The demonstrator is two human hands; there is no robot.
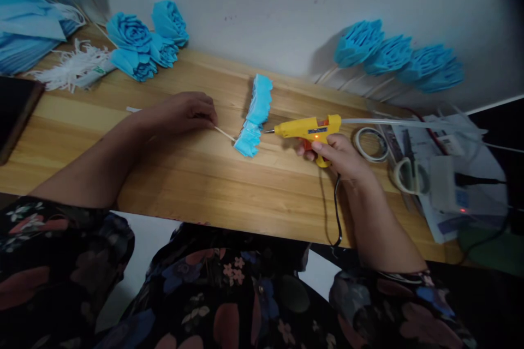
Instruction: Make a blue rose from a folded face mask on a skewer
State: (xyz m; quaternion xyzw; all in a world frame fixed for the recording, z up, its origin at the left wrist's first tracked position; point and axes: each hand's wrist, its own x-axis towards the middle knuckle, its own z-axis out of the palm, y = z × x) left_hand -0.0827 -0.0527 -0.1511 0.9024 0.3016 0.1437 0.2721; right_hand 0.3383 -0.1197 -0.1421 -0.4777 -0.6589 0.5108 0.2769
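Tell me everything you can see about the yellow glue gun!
The yellow glue gun looks like plastic, with a red trigger, a metallic nozzle, a dark label and a glowing light. A long whitish stick runs out of its back, and a black cord hangs from its handle. The right hand grips it over the wooden table, nozzle aimed at the frilly blue strip; I can't tell whether they touch.

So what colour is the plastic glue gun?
In the head view, the plastic glue gun is mostly yellow.

I can read no text here. The label [317, 130] on my yellow glue gun [295, 127] is too small; the green mark [99, 70] on the white bundle [73, 65] is blurred.
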